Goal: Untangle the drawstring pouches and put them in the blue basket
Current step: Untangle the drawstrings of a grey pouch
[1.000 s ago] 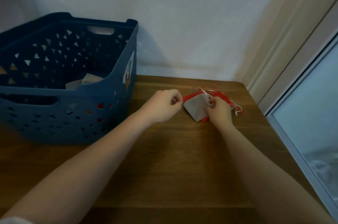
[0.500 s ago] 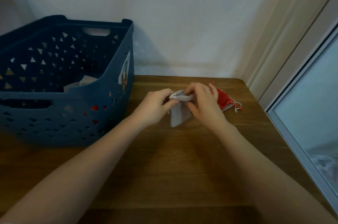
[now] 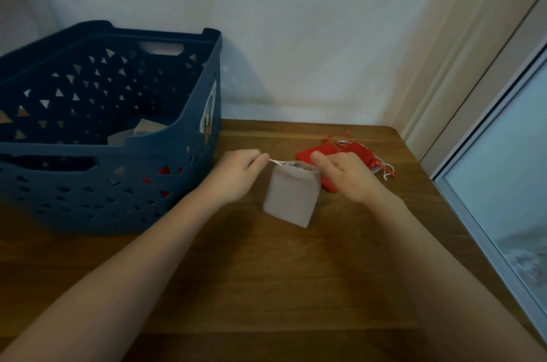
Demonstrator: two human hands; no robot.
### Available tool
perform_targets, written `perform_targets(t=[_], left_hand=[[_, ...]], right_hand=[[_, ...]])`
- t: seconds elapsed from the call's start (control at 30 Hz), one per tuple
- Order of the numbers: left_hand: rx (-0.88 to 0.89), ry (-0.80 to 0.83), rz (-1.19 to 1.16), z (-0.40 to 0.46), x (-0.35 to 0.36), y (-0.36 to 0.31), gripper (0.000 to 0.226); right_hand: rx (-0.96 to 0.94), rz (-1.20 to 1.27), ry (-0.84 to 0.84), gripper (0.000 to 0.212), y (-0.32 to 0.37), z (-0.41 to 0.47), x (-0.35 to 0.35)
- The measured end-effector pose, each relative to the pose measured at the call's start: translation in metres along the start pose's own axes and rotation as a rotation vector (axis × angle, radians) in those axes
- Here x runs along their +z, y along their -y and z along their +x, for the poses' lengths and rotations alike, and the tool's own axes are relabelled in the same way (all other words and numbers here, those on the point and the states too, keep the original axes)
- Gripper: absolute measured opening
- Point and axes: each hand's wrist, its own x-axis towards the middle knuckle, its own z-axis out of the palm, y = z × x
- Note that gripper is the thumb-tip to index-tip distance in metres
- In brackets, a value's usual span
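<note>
A grey drawstring pouch (image 3: 291, 196) hangs above the wooden table (image 3: 266, 273) between my hands. My left hand (image 3: 236, 176) pinches the pouch's white string at its top left corner. My right hand (image 3: 346, 175) grips the pouch's gathered top edge on the right side. Behind my right hand lie red pouches (image 3: 340, 154) in a small heap, with red and white strings trailing to the right. The blue basket (image 3: 165, 160) stands at the left; pale pouches (image 3: 139, 132) show inside it, and something red shows through its front holes.
The table meets a white wall at the back. A window frame (image 3: 473, 207) runs along the table's right edge. The basket fills the table's left rear part.
The grey pouch has come up off the red heap and toward me. My hands have spread apart along its top, so it now hangs stretched between them.
</note>
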Motion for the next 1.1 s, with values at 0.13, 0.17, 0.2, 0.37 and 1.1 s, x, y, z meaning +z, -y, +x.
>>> perform_targets(t=[0.13,0.17,0.2,0.37,1.1], left_hand=[[-0.125,-0.045,-0.366,-0.005,-0.001,-0.002,0.037],[-0.163,-0.071,-0.439,-0.005,0.000,-0.003,0.037],[-0.197,-0.092,-0.516,-0.004,0.001,-0.003,0.037],[-0.337,-0.073,-1.287,0.001,0.004,-0.003,0.032],[-0.350,-0.097,-0.952,0.008,0.009,-0.014,0.028]], right_hand=[[0.095,0.704,-0.072,0.038,-0.013,0.000,-0.002],[0.139,0.790,-0.113,0.034,-0.016,0.003,-0.002],[0.189,0.844,-0.160,0.029,-0.017,0.006,-0.001],[0.348,1.289,-0.302,0.019,-0.006,0.008,-0.001],[0.275,0.833,-0.181,0.019,0.018,0.004,0.007]])
